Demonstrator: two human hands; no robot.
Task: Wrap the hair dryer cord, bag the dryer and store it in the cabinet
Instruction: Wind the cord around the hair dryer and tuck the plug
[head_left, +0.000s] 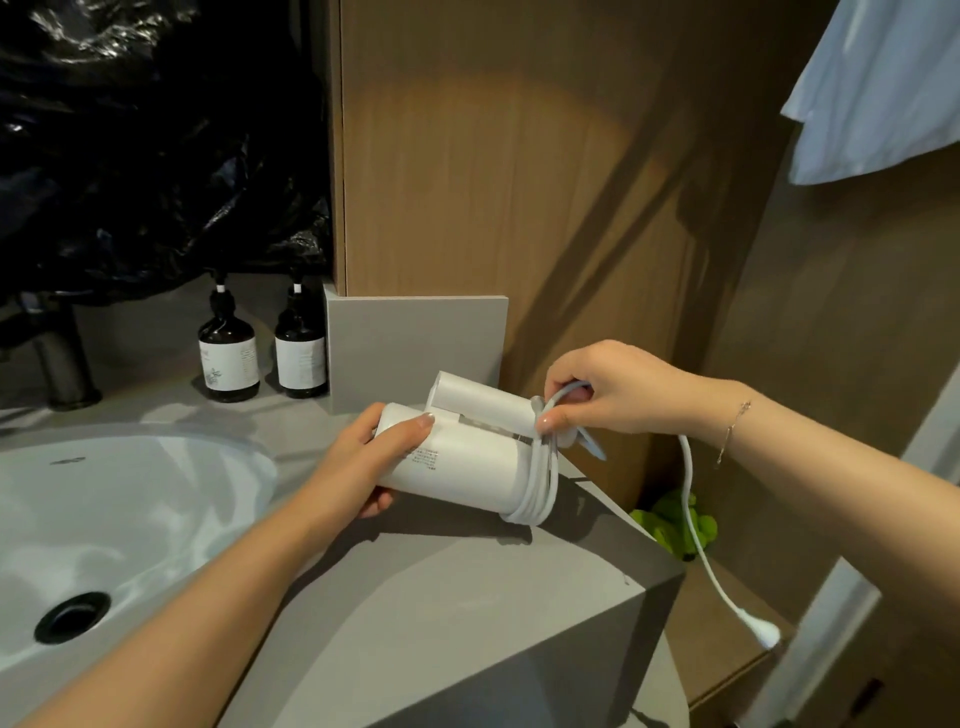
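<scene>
Fingers (410, 423) of the left hand (358, 462) are wrapped around the dryer (467, 467), thumb lying along the top of the white barrel and the other fingers curled under its near end. The right hand (608, 389) is closed on the cord (693, 519), pinching a loop of it between thumb and fingertips right at the dryer's far end.

The dryer is held just above the grey counter (467, 597), near its right corner, lying on its side with the folded handle on top and the barrel below. Small print shows on the barrel just beside the left thumb. Several white turns of cord circle the barrel's right end, tight together. From the right hand the rest of the cord hangs down past the counter's edge, and the plug (763, 633) dangles free below.

A thin bracelet (732, 428) sits on the right wrist. Left of the dryer the white sink (171, 467) is sunk into the counter, its dark drain (72, 616) toward the near side. Two dark pump bottles (265, 348) with pale labels stand behind, against a grey upstand. Black plastic sheeting (156, 145) covers the wall above them. A wood panel (519, 182) rises behind the hands, a pale cloth (878, 88) hangs at the upper right, and something green (670, 519) lies low beyond the counter's edge, too blurred to name.
</scene>
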